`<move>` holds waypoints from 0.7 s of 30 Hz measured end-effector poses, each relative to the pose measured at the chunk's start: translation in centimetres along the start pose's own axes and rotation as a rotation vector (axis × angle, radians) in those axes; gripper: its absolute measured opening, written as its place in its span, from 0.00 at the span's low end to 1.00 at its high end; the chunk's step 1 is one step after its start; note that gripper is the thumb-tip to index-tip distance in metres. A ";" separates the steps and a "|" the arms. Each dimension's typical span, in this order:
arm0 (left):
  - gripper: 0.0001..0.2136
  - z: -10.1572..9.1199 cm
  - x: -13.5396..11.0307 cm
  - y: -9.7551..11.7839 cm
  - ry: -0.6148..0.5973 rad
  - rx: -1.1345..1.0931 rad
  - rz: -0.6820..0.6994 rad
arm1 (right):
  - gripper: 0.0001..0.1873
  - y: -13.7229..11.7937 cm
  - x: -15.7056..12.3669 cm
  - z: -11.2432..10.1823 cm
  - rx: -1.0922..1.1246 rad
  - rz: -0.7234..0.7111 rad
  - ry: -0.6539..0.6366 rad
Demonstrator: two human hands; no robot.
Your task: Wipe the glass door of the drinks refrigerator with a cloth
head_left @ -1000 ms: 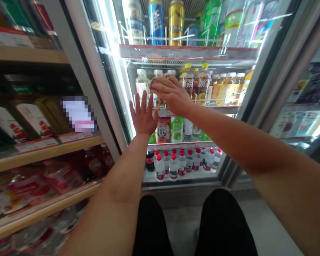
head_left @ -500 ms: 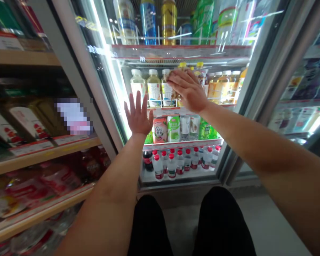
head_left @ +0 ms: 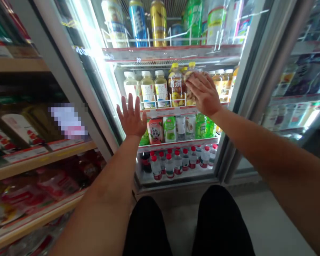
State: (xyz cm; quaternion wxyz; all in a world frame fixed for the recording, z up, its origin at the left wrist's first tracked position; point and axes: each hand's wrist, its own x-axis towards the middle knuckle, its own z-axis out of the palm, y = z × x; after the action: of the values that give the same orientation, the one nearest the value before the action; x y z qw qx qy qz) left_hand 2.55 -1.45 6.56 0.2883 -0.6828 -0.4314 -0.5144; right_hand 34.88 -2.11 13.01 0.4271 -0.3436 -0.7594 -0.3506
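Observation:
My left hand (head_left: pixel 132 117) lies flat against the glass door (head_left: pixel 106 89) of a drinks fridge, fingers spread and holding nothing. My right hand (head_left: pixel 204 94) presses a crumpled pale cloth (head_left: pixel 188 76) against the same glass, higher up and to the right. Only a bit of the cloth shows above my fingers. Behind the glass near that hand stand yellow-capped tea bottles (head_left: pixel 176 85) on a wire-fronted shelf (head_left: pixel 165 112).
Cans and bottles fill the fridge's top shelf (head_left: pixel 170 53), and small red-capped water bottles (head_left: pixel 176 163) stand at the bottom. Wooden shelves of packaged goods (head_left: pixel 42 153) run along the left. A second fridge door (head_left: pixel 296 92) is to the right. My dark-trousered knees (head_left: pixel 186 220) are below.
My right hand has slid the cloth rightward across the glass, from the pale-capped bottles to the yellow-capped ones. My left hand has stayed flat on the door.

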 end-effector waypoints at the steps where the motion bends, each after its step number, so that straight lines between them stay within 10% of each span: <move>1: 0.31 0.0 0.0 0.0 -0.001 -0.015 -0.002 | 0.27 0.2 -0.5 0.0 -0.025 0.001 0.014; 21: 0.32 0.0 0.0 0.0 0.005 -0.010 -0.006 | 0.27 5.3 -4.0 -1.6 -0.055 0.058 0.078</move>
State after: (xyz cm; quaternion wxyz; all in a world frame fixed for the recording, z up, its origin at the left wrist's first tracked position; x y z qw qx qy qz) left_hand 2.61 -1.43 6.55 0.2842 -0.6816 -0.4304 -0.5190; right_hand 41.49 -1.62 11.34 0.4566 -0.3632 -0.7220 -0.3718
